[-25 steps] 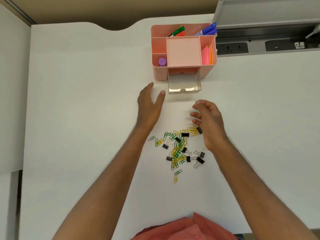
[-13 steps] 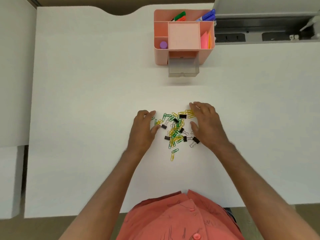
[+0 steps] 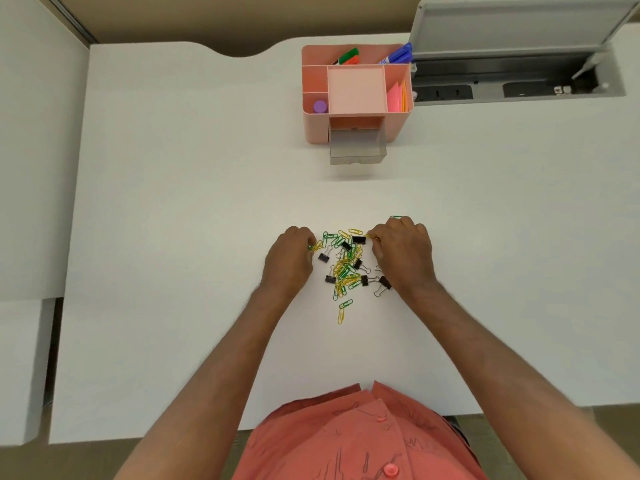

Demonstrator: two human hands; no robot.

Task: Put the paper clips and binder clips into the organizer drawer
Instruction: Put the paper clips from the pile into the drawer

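A heap of green and yellow paper clips (image 3: 343, 268) mixed with small black binder clips (image 3: 359, 240) lies on the white desk (image 3: 173, 220). My left hand (image 3: 289, 259) rests at the heap's left edge, fingers curled onto a few yellow and green paper clips. My right hand (image 3: 403, 254) is at the heap's right edge, fingertips pinching a yellow paper clip. Farther back stands the pink organizer (image 3: 315, 128), its clear grey drawer (image 3: 357, 147) pulled out and holding nothing that I can see.
The organizer holds markers (image 3: 348, 57), pink sticky notes (image 3: 394, 97) and a purple cap (image 3: 320, 106). An open grey cable tray with power sockets (image 3: 519, 88) is set into the desk at the back right. The desk's front edge is near my chest.
Both hands came back from near the drawer down to the clip heap. Their fingers have since curled shut on clips at either side of it.
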